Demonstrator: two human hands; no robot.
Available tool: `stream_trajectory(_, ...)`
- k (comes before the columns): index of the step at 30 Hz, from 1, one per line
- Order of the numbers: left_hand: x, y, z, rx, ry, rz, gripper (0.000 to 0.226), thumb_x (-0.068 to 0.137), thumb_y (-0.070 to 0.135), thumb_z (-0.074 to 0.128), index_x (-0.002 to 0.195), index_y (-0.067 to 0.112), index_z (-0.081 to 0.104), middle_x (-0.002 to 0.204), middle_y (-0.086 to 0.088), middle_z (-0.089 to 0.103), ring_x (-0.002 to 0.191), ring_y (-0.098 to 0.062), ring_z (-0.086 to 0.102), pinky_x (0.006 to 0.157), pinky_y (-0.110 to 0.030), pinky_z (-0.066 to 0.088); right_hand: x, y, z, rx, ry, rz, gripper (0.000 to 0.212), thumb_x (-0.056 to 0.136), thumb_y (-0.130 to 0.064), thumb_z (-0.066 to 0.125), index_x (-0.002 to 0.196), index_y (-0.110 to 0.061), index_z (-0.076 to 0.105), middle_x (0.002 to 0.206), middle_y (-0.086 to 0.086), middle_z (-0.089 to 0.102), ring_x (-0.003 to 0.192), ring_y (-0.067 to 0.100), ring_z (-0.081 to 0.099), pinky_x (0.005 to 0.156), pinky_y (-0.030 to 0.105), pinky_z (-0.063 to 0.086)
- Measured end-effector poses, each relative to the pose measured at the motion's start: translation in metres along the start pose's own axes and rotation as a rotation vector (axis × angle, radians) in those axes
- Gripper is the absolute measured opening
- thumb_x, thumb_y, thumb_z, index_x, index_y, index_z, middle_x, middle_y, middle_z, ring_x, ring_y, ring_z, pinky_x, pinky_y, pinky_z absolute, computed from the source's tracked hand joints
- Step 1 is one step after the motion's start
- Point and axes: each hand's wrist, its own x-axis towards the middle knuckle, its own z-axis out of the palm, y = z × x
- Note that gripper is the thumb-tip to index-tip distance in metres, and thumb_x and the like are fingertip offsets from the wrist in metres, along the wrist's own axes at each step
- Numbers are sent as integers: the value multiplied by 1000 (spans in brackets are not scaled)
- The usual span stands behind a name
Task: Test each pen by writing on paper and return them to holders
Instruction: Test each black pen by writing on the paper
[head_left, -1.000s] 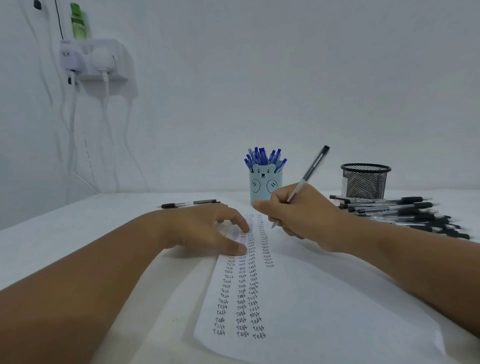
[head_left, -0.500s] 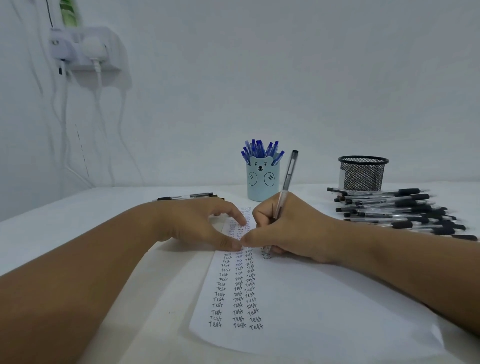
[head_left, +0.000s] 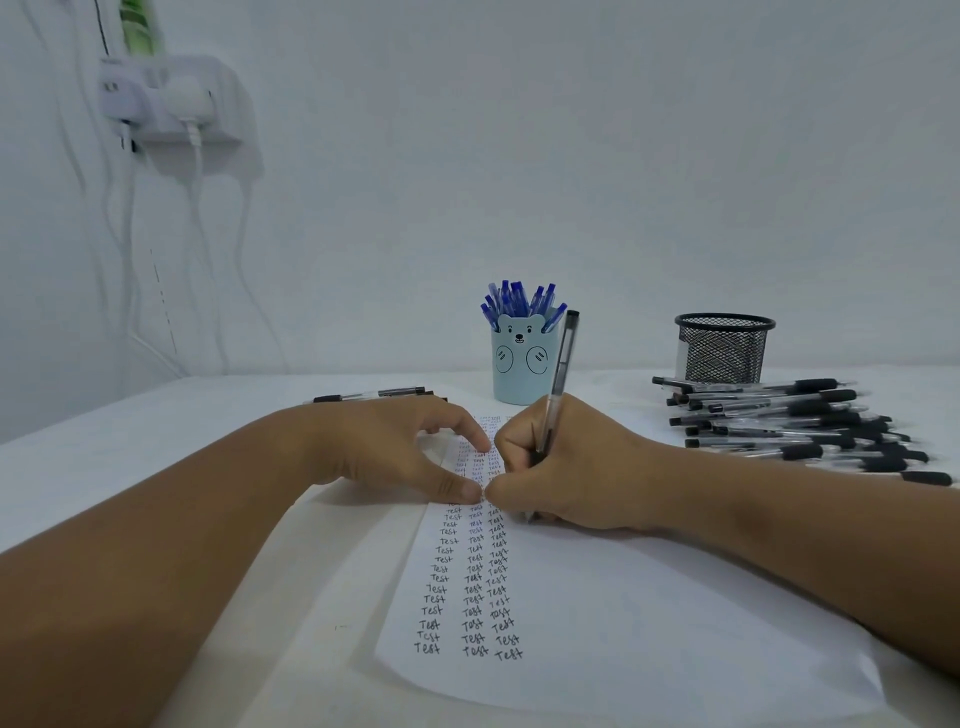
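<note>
Lying nearest on the white worktop (head_left: 156, 441), the paper (head_left: 649, 623) carries three columns of the handwritten word "Test". On its upper part the left hand (head_left: 395, 452) presses down with thumb and forefinger spread. Just right of those fingers, the right hand (head_left: 566, 473) curls its fingers around a black pen (head_left: 558, 374), held nearly upright, tip at the paper. Beyond the fingers stands a blue bear holder (head_left: 519, 369) full of blue pens (head_left: 519, 301). Further right lie a heap of black pens (head_left: 795, 426) and a black mesh holder (head_left: 724, 348).
</note>
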Motion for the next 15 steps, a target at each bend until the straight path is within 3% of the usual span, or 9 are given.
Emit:
stream_trajectory(2,0,0,0,3,-3,6,43,75,48,83,112,51,61,120,31,46,108,18,37,101,-26,31,0,-1,1,-11,-5,-7,33,81,-3,72,57,6,51,57,22,61,45,10,45,47,14,36)
stream_trajectory(12,-1,1,0,29,3,12,43,77,48,81,113,50,60,116,33,45,103,15,40,97,-23,32,-1,-1,-1,-3,-30,-6,36,82,-3,72,58,9,48,60,27,60,47,13,44,46,16,35)
stream_trajectory(15,0,2,0,37,5,17,42,78,46,81,115,49,60,113,34,44,101,17,39,91,-19,32,-1,0,-1,26,-7,-4,36,82,-3,72,57,5,46,49,10,54,42,9,42,45,15,33)
